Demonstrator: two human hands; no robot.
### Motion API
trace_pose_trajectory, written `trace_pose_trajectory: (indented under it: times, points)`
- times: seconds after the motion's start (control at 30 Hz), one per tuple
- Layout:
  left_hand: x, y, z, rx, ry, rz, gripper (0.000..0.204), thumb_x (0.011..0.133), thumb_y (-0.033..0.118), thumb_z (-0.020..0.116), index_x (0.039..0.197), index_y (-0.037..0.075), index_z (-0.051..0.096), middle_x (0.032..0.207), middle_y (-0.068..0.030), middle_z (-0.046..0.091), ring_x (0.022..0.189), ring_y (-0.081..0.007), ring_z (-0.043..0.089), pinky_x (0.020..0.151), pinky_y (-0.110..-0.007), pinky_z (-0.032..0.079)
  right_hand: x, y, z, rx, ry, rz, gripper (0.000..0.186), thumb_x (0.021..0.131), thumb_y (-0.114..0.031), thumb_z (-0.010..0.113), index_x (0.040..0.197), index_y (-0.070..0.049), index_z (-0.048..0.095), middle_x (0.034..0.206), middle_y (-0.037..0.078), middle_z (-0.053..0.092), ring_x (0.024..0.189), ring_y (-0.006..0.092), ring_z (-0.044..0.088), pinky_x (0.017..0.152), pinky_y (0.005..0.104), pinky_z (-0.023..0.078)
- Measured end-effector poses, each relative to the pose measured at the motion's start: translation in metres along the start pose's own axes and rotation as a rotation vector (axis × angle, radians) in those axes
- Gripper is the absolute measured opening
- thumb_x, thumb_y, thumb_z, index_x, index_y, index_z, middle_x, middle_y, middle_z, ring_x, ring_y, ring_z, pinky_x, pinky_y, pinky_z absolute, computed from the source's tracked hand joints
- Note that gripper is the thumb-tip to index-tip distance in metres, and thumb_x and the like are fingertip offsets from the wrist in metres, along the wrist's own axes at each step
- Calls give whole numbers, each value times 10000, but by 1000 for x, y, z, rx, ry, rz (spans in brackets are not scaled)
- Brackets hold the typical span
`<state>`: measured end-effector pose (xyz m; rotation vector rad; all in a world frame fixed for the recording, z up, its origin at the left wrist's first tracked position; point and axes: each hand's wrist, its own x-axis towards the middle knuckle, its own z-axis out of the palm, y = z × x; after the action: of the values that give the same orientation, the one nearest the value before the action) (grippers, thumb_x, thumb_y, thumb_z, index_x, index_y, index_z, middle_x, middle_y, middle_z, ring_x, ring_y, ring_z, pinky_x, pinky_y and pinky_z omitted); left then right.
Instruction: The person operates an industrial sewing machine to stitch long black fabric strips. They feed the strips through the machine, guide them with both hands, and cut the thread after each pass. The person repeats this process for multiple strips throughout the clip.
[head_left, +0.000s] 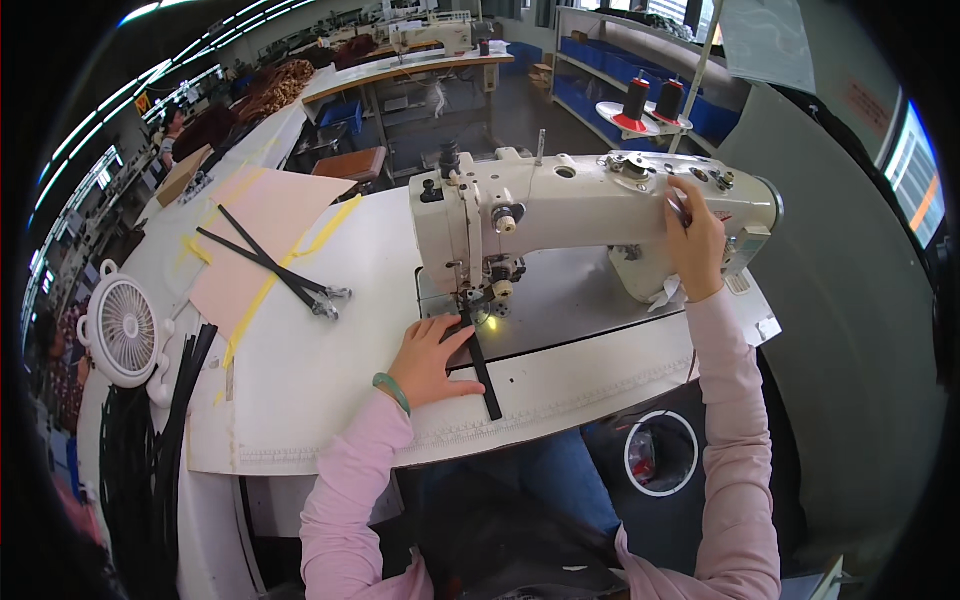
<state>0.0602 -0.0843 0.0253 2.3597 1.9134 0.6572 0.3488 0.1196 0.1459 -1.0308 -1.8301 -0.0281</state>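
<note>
- While the left hand [437,362] lies spread on the black strip [487,385] at the presser foot [476,302], the right hand [697,240] curls at the sewing machine [590,205]; whether it pinches anything, I can't tell.
- Lining up for stitching seems in hand; next probably calls for keeping the strip straight.
- Leftward on the desk [330,410], two dark strips [268,262] cross.

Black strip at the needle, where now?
At the head view's centre, the black strip runs along the right of the left hand from beneath the sewing machine toward the near edge of the table.
</note>
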Motion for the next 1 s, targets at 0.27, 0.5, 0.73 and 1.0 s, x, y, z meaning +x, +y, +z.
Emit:
trace_pose_trajectory:
  times: [0.27,0.5,0.73,1.0]
  points:
    - [-1,-2,7,-1,19,30,900,560,573,726,1246,59,452,1267,-175,399,1187,-353,351,1008,-457,252,-88,-39,8,291,-103,-194,134,790,-26,609,924,-21,610,609,80,523,490,139,430,484,229,356]
    - [0,-8,13,-62,72,32,723,626,518,705,1119,10,558,1177,-153,490,1124,-298,430,966,-405,322,-154,-42,17,297,-343,-285,151,720,27,621,863,-24,613,585,92,517,460,219,471,439,295,360]
    - [4,-14,20,-41,164,88,421,743,342,654,997,8,614,1049,-106,567,1026,-259,483,885,-356,399,-152,-1,7,275,-200,-60,107,782,16,594,884,-2,621,572,58,492,481,108,415,452,230,332]
    - [6,-14,21,-119,212,127,162,730,105,658,871,24,658,902,-70,621,893,-234,562,772,-328,470,-86,87,-19,511,147,340,173,896,-150,531,919,-3,619,662,-29,513,545,22,393,495,165,292]
